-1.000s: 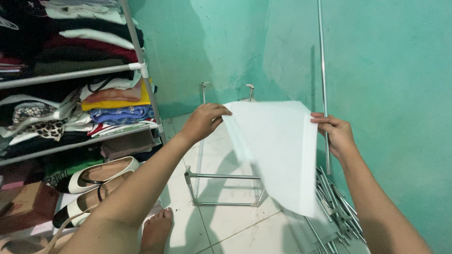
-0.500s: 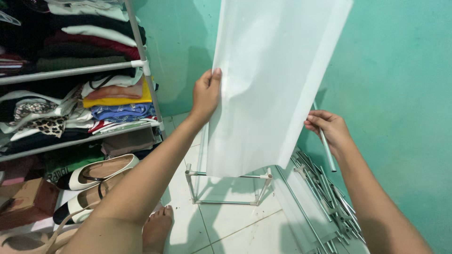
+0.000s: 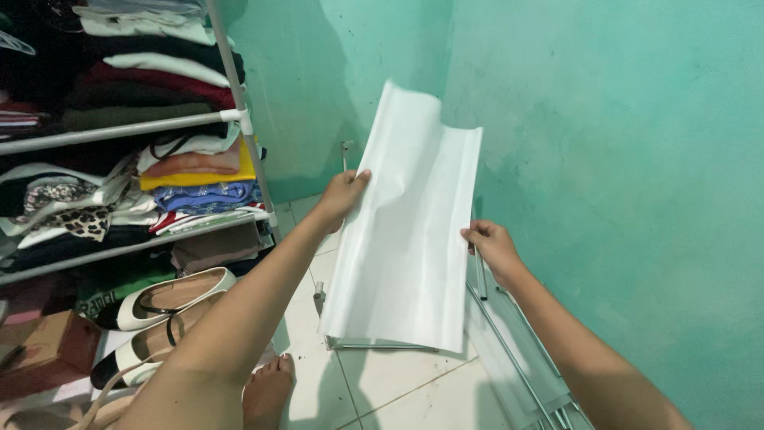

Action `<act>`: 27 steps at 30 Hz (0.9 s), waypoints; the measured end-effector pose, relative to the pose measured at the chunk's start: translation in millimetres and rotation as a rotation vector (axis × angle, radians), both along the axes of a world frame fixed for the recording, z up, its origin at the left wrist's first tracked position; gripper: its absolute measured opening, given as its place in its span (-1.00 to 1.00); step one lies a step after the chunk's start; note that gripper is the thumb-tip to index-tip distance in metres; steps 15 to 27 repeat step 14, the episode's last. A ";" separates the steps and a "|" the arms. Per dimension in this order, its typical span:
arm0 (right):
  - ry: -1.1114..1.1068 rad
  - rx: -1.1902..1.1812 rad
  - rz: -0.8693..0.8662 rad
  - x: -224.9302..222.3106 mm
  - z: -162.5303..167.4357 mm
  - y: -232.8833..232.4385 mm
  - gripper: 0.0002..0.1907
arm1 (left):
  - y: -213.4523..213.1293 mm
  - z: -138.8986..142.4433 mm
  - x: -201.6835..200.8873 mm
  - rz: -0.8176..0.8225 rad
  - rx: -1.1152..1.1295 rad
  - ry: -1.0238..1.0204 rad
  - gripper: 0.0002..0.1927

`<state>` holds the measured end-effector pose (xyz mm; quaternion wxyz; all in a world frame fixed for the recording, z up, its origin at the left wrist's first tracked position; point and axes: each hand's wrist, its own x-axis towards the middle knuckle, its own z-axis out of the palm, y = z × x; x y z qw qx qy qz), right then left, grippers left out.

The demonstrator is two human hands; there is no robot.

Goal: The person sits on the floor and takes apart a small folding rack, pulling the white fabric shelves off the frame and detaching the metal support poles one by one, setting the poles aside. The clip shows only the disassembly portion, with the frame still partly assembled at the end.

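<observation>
White, thin fabric sheet (image 3: 410, 239), held up over the metal frame (image 3: 374, 344) on the floor, looks light and floppy, so left hand (image 3: 344, 193) and right hand (image 3: 489, 243) pinch opposite long edges.

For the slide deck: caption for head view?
Left hand and right hand hold white fabric sheet above metal frame.

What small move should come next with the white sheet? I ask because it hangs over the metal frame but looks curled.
Probably lower the white sheet squarely toward the metal frame on the floor. The left hand and right hand each grip a long edge, its top end curls, and its bottom end hangs just in front of the frame.
</observation>
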<state>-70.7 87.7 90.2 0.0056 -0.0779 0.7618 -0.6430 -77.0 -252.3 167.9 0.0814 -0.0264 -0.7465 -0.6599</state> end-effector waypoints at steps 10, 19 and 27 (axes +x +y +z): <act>-0.107 -0.081 -0.004 -0.4 29.7 -1.8 -0.87 | -33.3 -0.6 14.0 -0.017 0.221 -0.330 -0.57; -0.150 -0.092 0.049 -5.8 39.9 4.3 -0.83 | -54.0 -12.8 -7.1 -0.353 0.758 -0.586 -0.49; -0.150 -0.092 0.049 -5.8 39.9 4.3 -0.83 | -54.0 -12.8 -7.1 -0.353 0.758 -0.586 -0.49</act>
